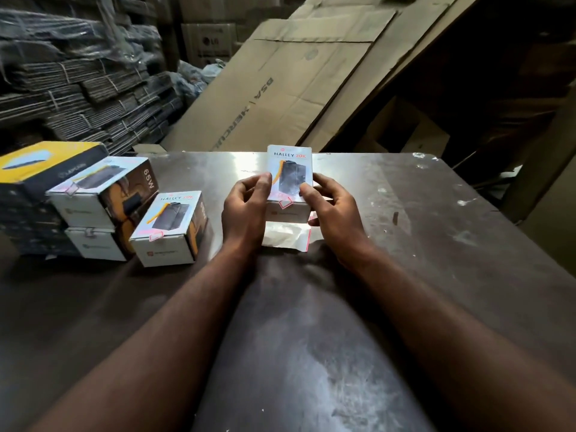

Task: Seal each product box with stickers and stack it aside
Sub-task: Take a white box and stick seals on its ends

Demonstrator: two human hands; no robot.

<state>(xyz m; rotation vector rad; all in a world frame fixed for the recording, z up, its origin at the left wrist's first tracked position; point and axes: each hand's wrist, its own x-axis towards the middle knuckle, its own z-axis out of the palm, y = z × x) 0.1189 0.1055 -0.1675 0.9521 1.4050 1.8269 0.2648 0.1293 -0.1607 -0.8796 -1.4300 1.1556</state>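
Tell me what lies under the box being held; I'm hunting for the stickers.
Under the held box a white sticker sheet with a red edge lies on the table. Its far part is covered by the box.

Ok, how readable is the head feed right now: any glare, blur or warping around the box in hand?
Head view: glare washes the metal table just behind the held box, whose "HALLEY 20K" print still reads; left hand and right hand are slightly soft; wide-angle warp stretches the forearms; the background cardboard is dim; the sticker sheet is overexposed.
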